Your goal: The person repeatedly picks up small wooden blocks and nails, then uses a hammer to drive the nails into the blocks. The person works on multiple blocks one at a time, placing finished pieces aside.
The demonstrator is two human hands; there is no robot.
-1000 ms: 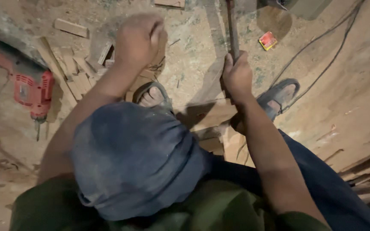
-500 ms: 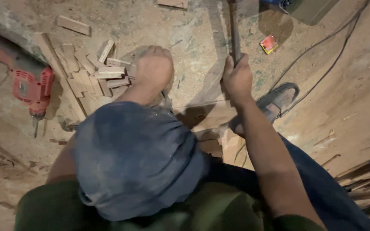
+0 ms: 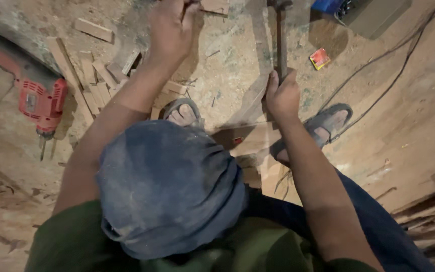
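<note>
- Presently, the right hand point(image 3: 282, 95) grips a dark metal rod point(image 3: 280, 43), held upright on a wooden board point(image 3: 250, 136) that lies on the floor point(image 3: 409, 116) between the sandalled feet.
- Left hand point(image 3: 169, 30) is raised and closed; what it holds cannot be told.
- Board looks pale, dusty and whole; work appears mid-course.
- Offcuts point(image 3: 94, 83) and a red drill point(image 3: 41, 103) lie to the left.

Left hand point(image 3: 169, 27) raised, right hand point(image 3: 281, 95) clenched
</note>
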